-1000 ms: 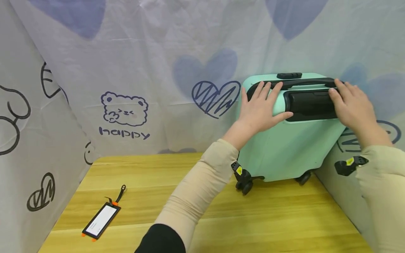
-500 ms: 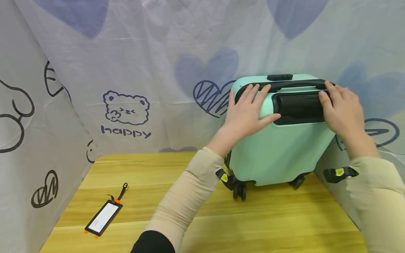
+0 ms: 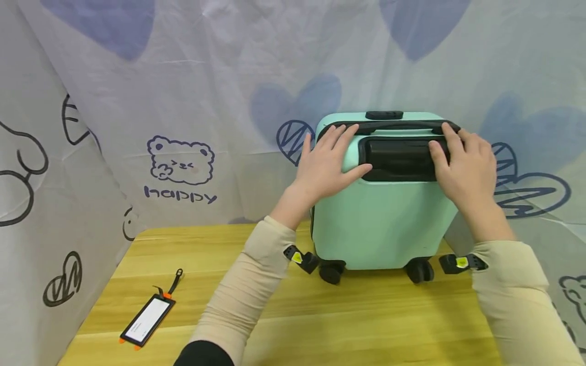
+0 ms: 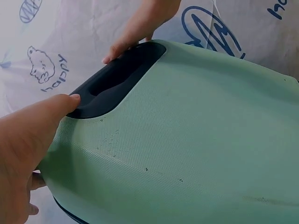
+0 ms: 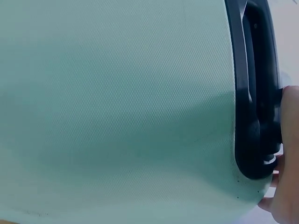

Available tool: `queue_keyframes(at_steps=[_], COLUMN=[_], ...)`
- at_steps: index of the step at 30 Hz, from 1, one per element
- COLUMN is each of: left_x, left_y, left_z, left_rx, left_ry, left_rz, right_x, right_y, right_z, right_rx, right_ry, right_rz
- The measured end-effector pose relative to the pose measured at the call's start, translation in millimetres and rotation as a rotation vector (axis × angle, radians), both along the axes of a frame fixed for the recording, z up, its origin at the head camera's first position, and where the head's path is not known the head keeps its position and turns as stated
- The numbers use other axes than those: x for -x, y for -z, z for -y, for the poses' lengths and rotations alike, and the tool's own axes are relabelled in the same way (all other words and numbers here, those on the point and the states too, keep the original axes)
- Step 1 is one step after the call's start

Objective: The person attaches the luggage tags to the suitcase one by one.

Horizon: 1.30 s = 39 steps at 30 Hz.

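A mint-green wheeled suitcase (image 3: 384, 223) stands upright on the table, with a black recessed panel on its front and a black handle (image 3: 400, 124) along the top. My left hand (image 3: 322, 165) holds its upper left corner, fingers spread over the top and thumb on the panel's edge. At the upper right corner my right hand (image 3: 469, 170) grips with fingers over the top and thumb against the panel. From the left wrist view, the left thumb (image 4: 65, 102) lies by the black panel. Several fingertips of the right hand (image 5: 287, 177) show past the corner in the right wrist view.
A black-framed luggage tag (image 3: 147, 320) with a white card, orange corners and a strap lies on the left of the wooden table (image 3: 220, 284). Behind the suitcase hangs a white cloth (image 3: 238, 101) printed with hearts and a bear. More printed cloth borders both sides.
Both hands have brought the suitcase leftward and turned it, so its front now faces me more squarely. The grip at its top corners looks the same. The luggage tag has stayed put.
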<state>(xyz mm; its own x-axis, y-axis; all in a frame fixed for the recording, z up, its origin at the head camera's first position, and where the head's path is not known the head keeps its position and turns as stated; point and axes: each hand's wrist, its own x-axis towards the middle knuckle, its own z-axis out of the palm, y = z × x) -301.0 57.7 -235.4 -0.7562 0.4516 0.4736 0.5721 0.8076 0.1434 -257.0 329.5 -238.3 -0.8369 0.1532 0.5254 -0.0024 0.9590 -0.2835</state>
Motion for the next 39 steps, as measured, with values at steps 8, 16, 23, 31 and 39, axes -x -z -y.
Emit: queue_keyframes(at_steps=[8, 16, 23, 31, 39], left_x=[-1.4, -1.6, -2.8, 0.4, 2.1], left_y=[4.3, 11.1, 9.8, 11.4, 15.0], left_z=[20.9, 54.0, 83.3, 114.8, 142.8], left_rx=[-0.015, -0.081, -0.114, -0.14, -0.162], left_ry=[-0.022, -0.039, -0.046, -0.055, -0.06], left_rz=[-0.038, -0.081, -0.077, -0.077, -0.11], right_x=[1.3, 10.1, 11.7, 16.3, 20.7], right_y=[-0.1, 0.4, -2.6, 0.6, 6.3], right_z=[24.2, 56.5, 85.9, 117.2, 143.7], right_rx=[-0.006, -0.041, -0.062, -0.054, -0.069], right_ry=[0.006, -0.016, -0.018, -0.037, -0.045], right_rz=[0.001, 0.011, -0.013, -0.057, -0.06])
